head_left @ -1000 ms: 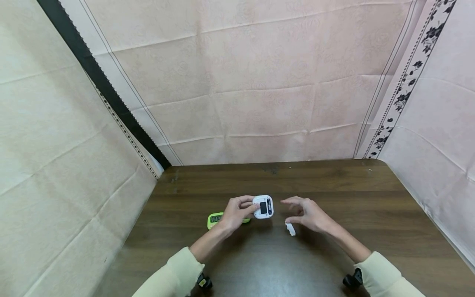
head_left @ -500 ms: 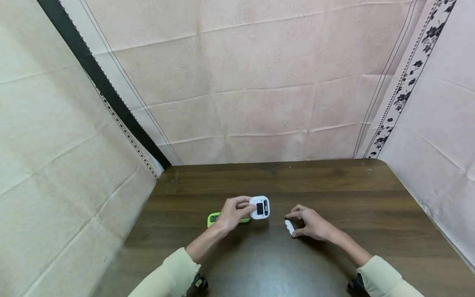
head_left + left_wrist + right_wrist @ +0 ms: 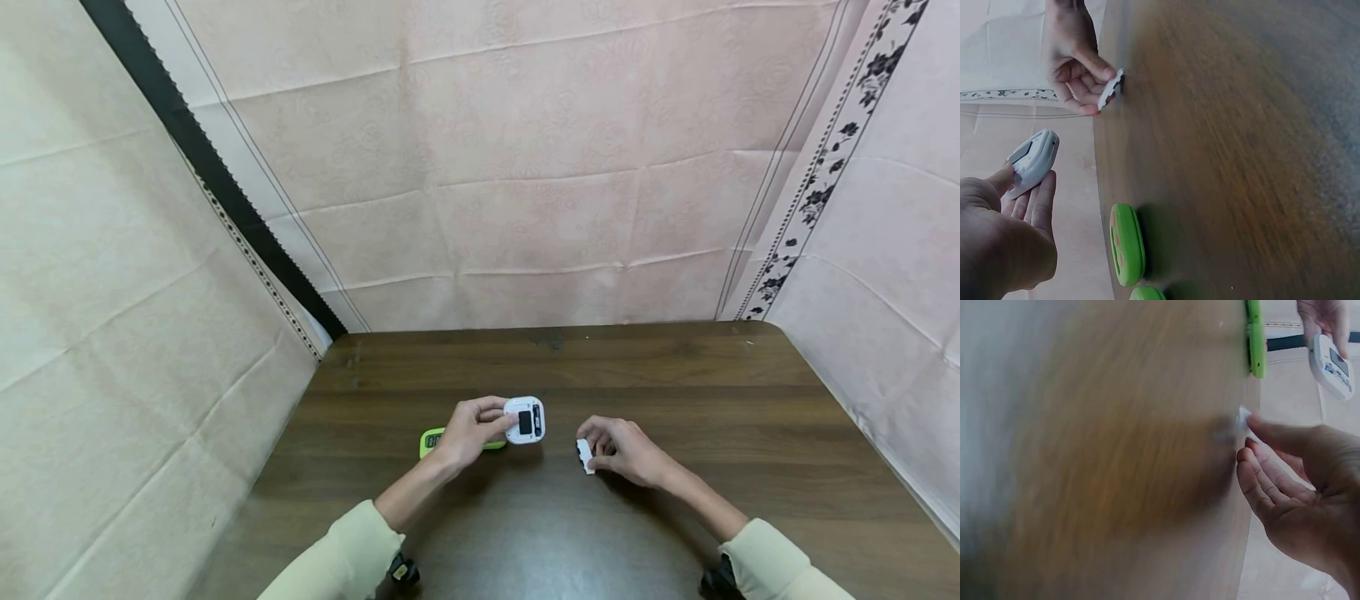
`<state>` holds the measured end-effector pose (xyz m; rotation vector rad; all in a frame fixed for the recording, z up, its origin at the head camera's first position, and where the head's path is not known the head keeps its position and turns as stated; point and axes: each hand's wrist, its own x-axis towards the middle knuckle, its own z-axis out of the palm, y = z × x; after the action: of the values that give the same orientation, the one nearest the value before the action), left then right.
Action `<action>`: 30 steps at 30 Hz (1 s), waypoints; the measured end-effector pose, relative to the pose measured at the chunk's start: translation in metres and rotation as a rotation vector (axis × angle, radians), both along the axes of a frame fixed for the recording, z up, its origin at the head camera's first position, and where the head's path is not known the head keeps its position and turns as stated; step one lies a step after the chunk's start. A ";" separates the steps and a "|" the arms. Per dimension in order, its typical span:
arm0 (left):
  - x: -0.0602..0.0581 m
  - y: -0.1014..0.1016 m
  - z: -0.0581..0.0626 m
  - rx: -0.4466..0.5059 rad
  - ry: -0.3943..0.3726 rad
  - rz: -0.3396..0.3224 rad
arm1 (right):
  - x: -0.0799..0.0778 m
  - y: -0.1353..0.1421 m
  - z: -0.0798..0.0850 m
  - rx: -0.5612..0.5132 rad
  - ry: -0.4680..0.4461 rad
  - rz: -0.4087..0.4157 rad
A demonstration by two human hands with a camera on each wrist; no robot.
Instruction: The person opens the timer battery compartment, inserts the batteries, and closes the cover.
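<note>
My left hand (image 3: pixel 472 429) holds a white timer (image 3: pixel 531 420) above the table, thumb on its face and fingers behind. A dark square and a dark narrow slot show on the side towards the head camera. My right hand (image 3: pixel 628 452) pinches a small white battery cover (image 3: pixel 584 457) with notched edges between thumb and fingers, just above the tabletop. In the left wrist view the battery cover (image 3: pixel 1110 91) stands tilted at the fingertips. Beneath my left hand lies a green timer (image 3: pixel 430 442), partly hidden by the wrist.
The left wrist view shows two green timers, one whole (image 3: pixel 1127 245) and another green timer (image 3: pixel 1147 294) cut off by the frame's edge. They rest on a brown wooden table (image 3: pixel 555 533). Pale cloth (image 3: pixel 525 167) hangs behind the table and along both sides.
My right hand has come down to the white battery cover, pinched it and raised its edge from the table. The left hand with the white timer has shifted slightly left.
</note>
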<state>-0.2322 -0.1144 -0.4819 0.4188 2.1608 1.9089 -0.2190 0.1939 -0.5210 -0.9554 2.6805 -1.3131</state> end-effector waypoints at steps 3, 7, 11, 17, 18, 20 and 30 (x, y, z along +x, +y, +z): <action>-0.001 0.000 -0.001 0.000 0.001 0.006 | -0.001 -0.003 0.001 -0.108 -0.075 -0.051; -0.001 0.001 0.000 0.014 0.002 0.009 | -0.002 -0.009 0.010 -0.240 -0.182 -0.163; -0.002 0.002 0.001 0.023 -0.003 0.008 | -0.001 -0.018 0.025 -0.373 -0.300 -0.226; -0.003 0.006 0.003 0.039 0.002 0.001 | 0.001 -0.034 0.043 -0.490 -0.436 -0.206; -0.004 0.006 0.003 0.043 0.005 0.001 | 0.002 -0.037 0.045 -0.503 -0.442 -0.200; -0.004 0.008 0.003 0.050 0.008 0.001 | 0.002 -0.044 0.048 -0.524 -0.437 -0.198; -0.002 0.012 0.003 0.067 0.012 0.002 | 0.004 -0.061 0.052 -0.578 -0.447 -0.314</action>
<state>-0.2345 -0.1029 -0.4793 0.4411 2.1103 1.9888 -0.2151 0.1333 -0.4691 -0.1847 2.1951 -2.1265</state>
